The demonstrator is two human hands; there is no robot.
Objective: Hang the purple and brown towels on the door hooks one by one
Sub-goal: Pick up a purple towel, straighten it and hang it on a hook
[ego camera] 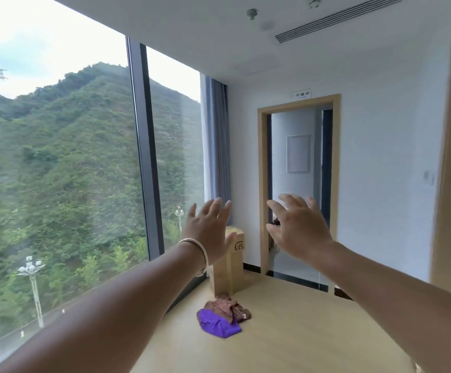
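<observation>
Cardboard box (228, 267) stands behind crumpled towels (223, 316), seemingly touching.

There are two towels on the table (286, 332): one purple towel (217, 325); one brown towel (228, 306). One cardboard box (228, 267) stands behind them; two hands are raised, the left hand (209, 235) and the right hand (298, 230).

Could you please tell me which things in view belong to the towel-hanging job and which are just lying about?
For the job:
crumpled purple cloth towel
crumpled brown patterned cloth towel
left hand and right hand, both empty

Lying about:
tall tan cardboard box
grey window curtain
</observation>
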